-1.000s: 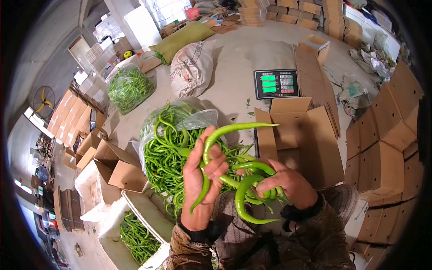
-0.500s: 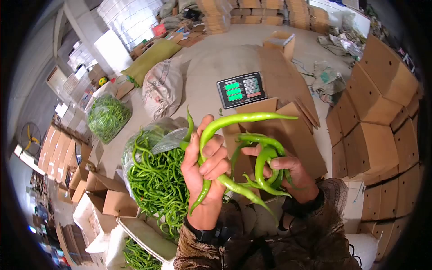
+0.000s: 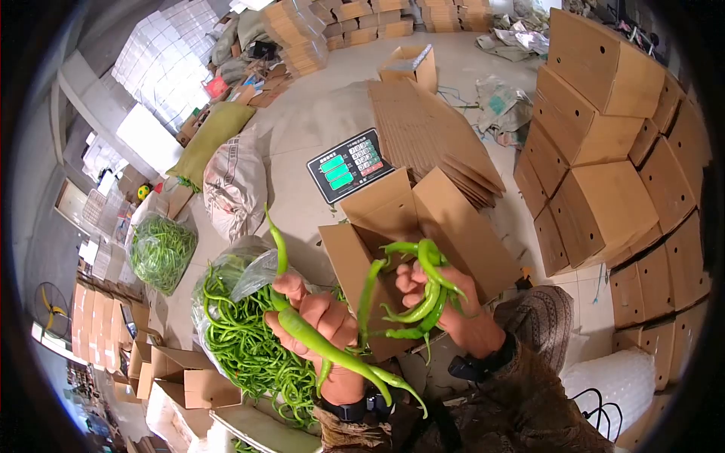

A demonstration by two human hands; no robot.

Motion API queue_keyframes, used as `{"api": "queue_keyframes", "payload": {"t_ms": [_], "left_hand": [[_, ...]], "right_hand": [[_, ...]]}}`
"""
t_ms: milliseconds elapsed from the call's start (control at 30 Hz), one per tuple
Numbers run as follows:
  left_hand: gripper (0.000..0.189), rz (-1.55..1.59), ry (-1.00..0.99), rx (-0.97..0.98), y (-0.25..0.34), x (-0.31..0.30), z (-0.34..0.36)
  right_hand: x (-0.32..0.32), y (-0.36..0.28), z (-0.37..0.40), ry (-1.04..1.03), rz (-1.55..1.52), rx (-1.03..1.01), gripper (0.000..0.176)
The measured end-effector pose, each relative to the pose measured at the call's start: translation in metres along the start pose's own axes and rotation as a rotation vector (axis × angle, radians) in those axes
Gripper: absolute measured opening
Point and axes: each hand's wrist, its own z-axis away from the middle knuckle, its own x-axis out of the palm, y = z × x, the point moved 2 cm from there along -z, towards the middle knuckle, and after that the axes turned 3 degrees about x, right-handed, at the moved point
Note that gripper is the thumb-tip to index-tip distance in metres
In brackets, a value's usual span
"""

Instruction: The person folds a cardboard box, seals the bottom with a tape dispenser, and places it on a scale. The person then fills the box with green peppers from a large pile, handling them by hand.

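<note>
Long green chili peppers [image 3: 316, 341] are gripped in my left hand [image 3: 331, 315]; one sticks up past the thumb and others slant down to the right. My right hand [image 3: 470, 308] is closed around several curved green chili peppers [image 3: 432, 291], some dangling from the fingers. Below and behind the right hand stands an open cardboard box [image 3: 377, 208], its inside partly hidden by the hands. Just left of my left hand, a plastic bag [image 3: 260, 275] lies open with a heap of green chili peppers [image 3: 249, 351] spilling from it.
A scale display [image 3: 349, 166] with lit green screens stands beyond the box. Flattened cardboard [image 3: 430, 132] lies on the floor behind it. Stacked cartons [image 3: 604, 204] rise on the right. A white sack [image 3: 236, 189] and another bag of peppers [image 3: 162, 253] are at the left.
The view has shifted to the right. My hands are farther apart, both still holding peppers. The long pepper that pointed right from my left hand no longer sticks out that way.
</note>
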Motion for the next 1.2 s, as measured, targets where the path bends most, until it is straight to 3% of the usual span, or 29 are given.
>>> {"api": "queue_keyframes", "payload": {"t_ms": [67,100,233,333,367,400,500,600,633,733,767,833,900,967,1067,1200], "left_hand": [[0.040,-0.031,0.057,0.042,-0.008,-0.003,0.002],[0.039,-0.045,0.085,0.063,-0.013,-0.004,0.003],[0.040,-0.131,0.056,-0.055,-0.017,-0.024,0.015],[0.040,-0.473,0.078,-0.122,-0.017,-0.022,0.023],[0.040,-0.648,0.143,-0.038,-0.016,-0.017,0.026],[0.043,-0.790,0.156,0.007,-0.013,-0.013,0.026],[0.051,-1.108,0.484,0.132,0.001,0.001,0.027],[0.047,-1.168,0.767,0.188,0.035,-0.005,0.017],[0.042,-1.330,0.776,0.147,0.045,-0.009,0.013],[0.048,-1.615,0.978,-0.195,0.048,-0.039,0.009],[0.051,-1.726,0.938,-0.293,0.032,-0.046,0.007],[0.052,-2.083,0.599,-0.220,0.020,-0.075,0.018],[0.053,-2.188,0.477,-0.281,0.016,-0.081,0.019],[0.054,-2.055,0.613,-0.478,0.015,-0.079,0.020],[0.050,-1.767,0.750,-0.202,-0.003,-0.078,0.019],[0.021,-1.411,0.809,-0.367,-0.015,-0.082,0.018]], "right_hand": [[0.003,0.006,0.005,-0.027,0.052,0.010,0.040],[0.015,0.010,0.010,0.137,0.053,0.045,0.044],[0.026,0.014,0.020,-0.089,0.057,0.217,0.029],[0.036,0.017,0.016,0.027,0.048,0.119,0.028],[0.019,0.016,0.009,-0.001,0.013,0.084,0.028],[-0.003,0.009,-0.004,-0.045,0.194,-0.064,0.031],[0.011,-0.028,0.007,0.154,0.456,-0.092,0.041],[0.012,-0.049,0.017,0.126,0.449,-0.074,0.046],[0.005,-0.051,0.019,0.107,0.385,-0.065,0.052],[-0.002,-0.054,0.016,0.052,0.394,-0.023,0.056],[-0.002,-0.053,0.014,0.051,0.423,0.005,0.057],[-0.002,-0.049,0.011,0.048,0.478,0.062,0.059],[0.000,-0.048,0.009,0.039,0.525,0.058,0.060],[-0.003,-0.047,0.006,-0.007,0.520,0.072,0.062],[0.007,-0.045,0.001,0.036,0.639,0.064,0.053],[0.000,-0.039,-0.005,0.154,1.008,0.118,0.046]]}}
